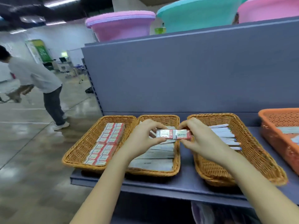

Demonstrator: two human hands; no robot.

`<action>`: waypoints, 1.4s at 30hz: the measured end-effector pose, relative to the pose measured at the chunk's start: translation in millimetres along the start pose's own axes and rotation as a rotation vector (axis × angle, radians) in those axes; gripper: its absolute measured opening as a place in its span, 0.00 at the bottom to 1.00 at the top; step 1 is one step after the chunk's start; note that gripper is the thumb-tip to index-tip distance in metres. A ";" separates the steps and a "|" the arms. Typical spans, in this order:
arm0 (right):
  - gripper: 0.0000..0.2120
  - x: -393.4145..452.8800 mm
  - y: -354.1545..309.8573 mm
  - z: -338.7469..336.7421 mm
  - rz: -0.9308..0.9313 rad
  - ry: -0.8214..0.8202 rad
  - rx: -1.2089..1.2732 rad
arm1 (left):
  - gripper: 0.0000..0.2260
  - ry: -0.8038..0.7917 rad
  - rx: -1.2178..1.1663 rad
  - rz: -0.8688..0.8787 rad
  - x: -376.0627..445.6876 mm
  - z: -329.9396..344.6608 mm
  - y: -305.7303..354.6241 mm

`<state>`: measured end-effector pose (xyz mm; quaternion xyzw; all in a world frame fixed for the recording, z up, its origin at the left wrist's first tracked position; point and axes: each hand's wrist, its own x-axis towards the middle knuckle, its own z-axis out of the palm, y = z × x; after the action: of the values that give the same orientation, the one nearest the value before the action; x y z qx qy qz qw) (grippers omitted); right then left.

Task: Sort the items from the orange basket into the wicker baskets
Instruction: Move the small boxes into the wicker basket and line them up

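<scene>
Hands at the centre of the frame, both raised above the shelf (186,180) and pinching one small stack of red and white packs (174,134) marked 2B. Left hand (142,139) clamped on the left end of the stack, thumb below and fingers above; right hand (200,139) clamped on the right end the same way. Stack held level between the two hands, over the gap between the middle wicker basket (161,118) and the right wicker basket (246,152), touching neither as far as can be told. Left wicker basket (80,147) at lower left of centre, filled with two neat rows of similar red and white packs (106,143). Middle basket partly hidden behind the left hand and forearm, holding flat white packets (155,155) laid in overlapping layers. Right basket holding slim white packets (224,134) at its far end, the near end bare. Orange basket (275,136) at the right edge of the frame, cut off by the border, well apart from both hands, with a few pale items (289,130) inside, too blurred to name. Pink and teal tubs (121,26) along the top of the frame above the grey back panel (178,73). Another person (37,83) at upper left, bending forward on the shiny floor (32,159).
</scene>
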<state>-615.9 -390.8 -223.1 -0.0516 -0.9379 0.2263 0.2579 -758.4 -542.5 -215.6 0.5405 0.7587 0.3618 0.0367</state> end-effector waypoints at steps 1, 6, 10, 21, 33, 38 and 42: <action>0.11 7.5 -9.3 10.5 0.015 0.003 0.006 | 0.12 -0.007 0.024 -0.009 -4.7 -10.0 -11.5; 0.12 41.6 -48.2 55.3 0.040 -0.040 0.012 | 0.12 -0.045 0.083 -0.067 -27.8 -51.8 -60.2; 0.10 68.1 -66.6 84.5 0.041 -0.121 0.001 | 0.10 -0.045 0.103 -0.099 -39.3 -77.0 -90.8; 0.10 137.5 -83.3 153.6 -0.014 -0.340 -0.066 | 0.15 -0.134 0.353 -0.273 -34.8 -116.9 -164.9; 0.13 156.8 -101.6 203.4 0.084 -0.490 -0.233 | 0.16 -0.392 0.520 -0.164 -33.5 -123.7 -216.6; 0.14 152.2 -115.1 221.3 0.202 -0.458 -0.305 | 0.15 -0.437 0.522 -0.084 -37.5 -124.0 -228.3; 0.14 151.2 -123.0 232.0 0.296 -0.404 -0.331 | 0.14 -0.411 0.512 -0.023 -39.5 -126.3 -235.4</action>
<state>-861.4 -560.6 -275.3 -0.1831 -0.9766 0.1112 0.0182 -985.3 -676.5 -274.5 0.5854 0.8077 0.0421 0.0560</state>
